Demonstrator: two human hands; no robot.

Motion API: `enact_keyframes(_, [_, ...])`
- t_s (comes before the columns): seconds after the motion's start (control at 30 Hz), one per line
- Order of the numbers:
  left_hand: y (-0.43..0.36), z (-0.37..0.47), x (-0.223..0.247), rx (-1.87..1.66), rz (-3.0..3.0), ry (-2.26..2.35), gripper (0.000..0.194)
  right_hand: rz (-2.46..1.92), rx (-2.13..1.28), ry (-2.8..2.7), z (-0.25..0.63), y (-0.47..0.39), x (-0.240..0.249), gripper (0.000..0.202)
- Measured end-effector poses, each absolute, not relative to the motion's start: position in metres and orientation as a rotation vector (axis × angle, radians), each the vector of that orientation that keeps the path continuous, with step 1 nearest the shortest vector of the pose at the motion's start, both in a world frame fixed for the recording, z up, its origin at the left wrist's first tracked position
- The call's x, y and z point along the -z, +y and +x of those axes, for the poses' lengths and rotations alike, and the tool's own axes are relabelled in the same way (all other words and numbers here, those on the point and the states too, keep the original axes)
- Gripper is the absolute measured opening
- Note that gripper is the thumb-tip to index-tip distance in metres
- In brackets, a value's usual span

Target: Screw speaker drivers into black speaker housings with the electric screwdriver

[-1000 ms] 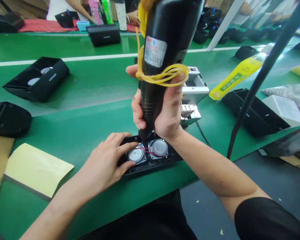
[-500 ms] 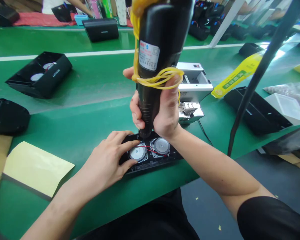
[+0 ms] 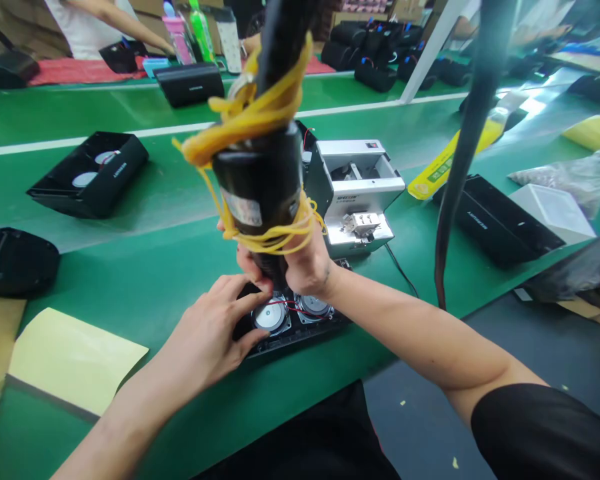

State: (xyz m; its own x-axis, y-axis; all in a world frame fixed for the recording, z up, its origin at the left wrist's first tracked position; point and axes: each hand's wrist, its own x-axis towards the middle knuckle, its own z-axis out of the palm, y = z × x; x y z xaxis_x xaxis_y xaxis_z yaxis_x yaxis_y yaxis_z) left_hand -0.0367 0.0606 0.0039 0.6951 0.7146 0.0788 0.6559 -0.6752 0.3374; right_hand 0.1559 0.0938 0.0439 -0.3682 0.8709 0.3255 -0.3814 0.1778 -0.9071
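Observation:
My right hand (image 3: 307, 265) is wrapped around an upright black electric screwdriver (image 3: 253, 167). Yellow cord is wound about the tool's upper end and looped above my fingers. Its tip is hidden behind my fingers, over the back edge of a black speaker panel (image 3: 293, 341). Two round silver speakers (image 3: 270, 317) joined by red wires sit in this panel on the green bench. My left hand (image 3: 213, 327) holds the panel's left end, thumb and fingers spanning the left speaker. The right speaker (image 3: 314, 306) is partly covered by my right hand.
A silver machine (image 3: 360, 190) stands just behind the panel. Speaker housings (image 3: 93, 175) lie left and right (image 3: 500, 217). Yellow paper (image 3: 77, 360) is at front left. A thick dark cable (image 3: 453, 193) hangs at right. Another person's arm (image 3: 120, 23) shows across the bench.
My right hand and the screwdriver have shifted left and lower in view, and the tool's upper end has tilted. My left hand keeps its grip on the panel. The view has shifted slightly.

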Motion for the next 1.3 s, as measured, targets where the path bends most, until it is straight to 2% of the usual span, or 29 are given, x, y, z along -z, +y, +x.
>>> enact_keyframes(0.17, [0.061, -0.037, -0.003, -0.302, 2.638, 1.08, 0.045, -0.445, -1.509, -1.294, 0.157, 0.092, -0.045, 0.07])
enact_keyframes(0.53, [0.062, -0.042, 0.007, -0.428, 2.762, 1.051, 0.039, -0.416, -1.441, -1.274, 0.165, 0.09, -0.061, 0.066])
enact_keyframes(0.63, [0.058, -0.046, 0.011, -0.501, 2.863, 1.025, 0.04, -0.431, -1.286, -1.188, 0.189, 0.088, -0.08, 0.056])
enact_keyframes(0.73, [0.05, -0.05, 0.012, -0.55, 2.923, 0.999, 0.043, -0.479, -0.918, -1.162, 0.225, 0.091, -0.1, 0.055])
enact_keyframes(0.87, [0.04, -0.055, 0.015, -0.56, 2.921, 1.007, 0.046, -0.603, -0.498, -1.122, 0.267, 0.106, -0.107, 0.067])
enact_keyframes(1.03, [0.029, -0.054, 0.02, -0.579, 2.834, 1.052, 0.045, -0.67, -0.448, -1.136, 0.289, 0.12, -0.091, 0.076])
enact_keyframes(1.17, [0.021, -0.056, 0.023, -0.574, 2.797, 1.078, 0.055, -0.647, -0.478, -1.161, 0.294, 0.122, -0.081, 0.072])
enact_keyframes(1.3, [0.02, -0.06, 0.026, -0.595, 2.798, 1.07, 0.062, -0.662, -0.505, -1.182, 0.294, 0.118, -0.081, 0.076])
